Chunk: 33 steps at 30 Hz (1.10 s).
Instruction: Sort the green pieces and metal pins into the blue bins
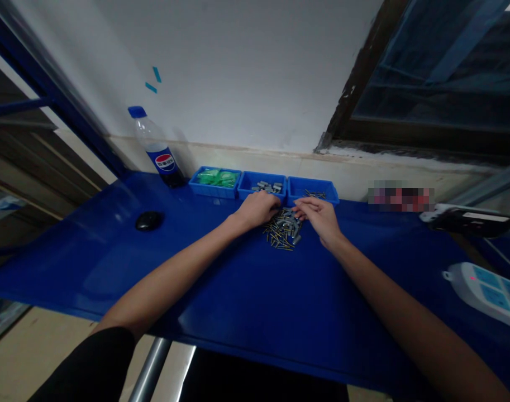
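A mixed pile of screws and grey metal sleeves (282,230) lies on the blue table (238,301). My left hand (258,209) is at the pile's upper left, in front of the middle blue bin (247,181), its fingers curled and their tips hidden. At the upper right of the pile, my right hand (319,219) has thumb and fingertips drawn together; anything between them is too small to make out. Grey sleeves (268,186) lie in the middle bin. The right blue bin (332,192) contains several screws (315,194).
The left blue bin (217,192) holds green packets (217,177). Beside it stands a cola bottle (162,159). A black mouse (148,220) sits on the left. To the right are a dark phone-like device (476,220) and a white power strip (487,290). A wall borders the back edge.
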Available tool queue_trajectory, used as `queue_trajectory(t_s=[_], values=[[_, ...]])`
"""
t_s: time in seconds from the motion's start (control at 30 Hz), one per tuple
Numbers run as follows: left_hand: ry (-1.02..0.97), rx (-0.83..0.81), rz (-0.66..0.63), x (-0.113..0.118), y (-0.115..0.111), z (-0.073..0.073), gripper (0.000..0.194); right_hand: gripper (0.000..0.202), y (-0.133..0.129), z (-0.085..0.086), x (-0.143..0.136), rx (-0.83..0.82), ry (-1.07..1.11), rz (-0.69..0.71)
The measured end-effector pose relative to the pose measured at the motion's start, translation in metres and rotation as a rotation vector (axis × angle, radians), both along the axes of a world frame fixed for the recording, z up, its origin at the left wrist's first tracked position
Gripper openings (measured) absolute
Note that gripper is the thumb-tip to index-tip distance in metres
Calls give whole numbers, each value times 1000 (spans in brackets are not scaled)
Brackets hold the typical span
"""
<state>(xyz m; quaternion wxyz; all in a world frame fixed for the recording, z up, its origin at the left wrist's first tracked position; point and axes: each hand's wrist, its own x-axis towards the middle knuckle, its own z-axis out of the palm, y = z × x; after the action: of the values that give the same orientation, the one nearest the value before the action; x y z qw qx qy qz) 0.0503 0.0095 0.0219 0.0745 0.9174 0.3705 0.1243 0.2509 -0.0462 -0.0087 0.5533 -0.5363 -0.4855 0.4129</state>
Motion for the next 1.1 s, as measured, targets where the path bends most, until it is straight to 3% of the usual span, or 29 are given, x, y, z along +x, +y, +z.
queue_trajectory(t_s=[0.23, 0.43, 0.53, 0.67, 0.87, 0.97, 1.1], values=[[10, 2, 54, 5, -8, -3, 28, 31, -1, 1, -3, 4, -10, 6], [-197, 21, -16, 2, 0, 0, 30, 28, 0, -1, -2, 7, -13, 9], [-405, -111, -89, 3, 4, 3, 25, 28, -1, 0, -2, 22, -14, 18], [-618, -334, -95, 5, 5, 5, 19, 30, -2, 0, -3, 25, -11, 60], [-689, -509, -78, 4, 4, 9, 20, 31, -4, 1, -4, 32, -23, 83], [-703, -493, -41, 1, 8, 11, 22, 30, -4, 2, -4, 33, -21, 81], [-708, -319, 95, -7, 16, 12, 24, 28, -3, 0, -3, 44, -31, 54]])
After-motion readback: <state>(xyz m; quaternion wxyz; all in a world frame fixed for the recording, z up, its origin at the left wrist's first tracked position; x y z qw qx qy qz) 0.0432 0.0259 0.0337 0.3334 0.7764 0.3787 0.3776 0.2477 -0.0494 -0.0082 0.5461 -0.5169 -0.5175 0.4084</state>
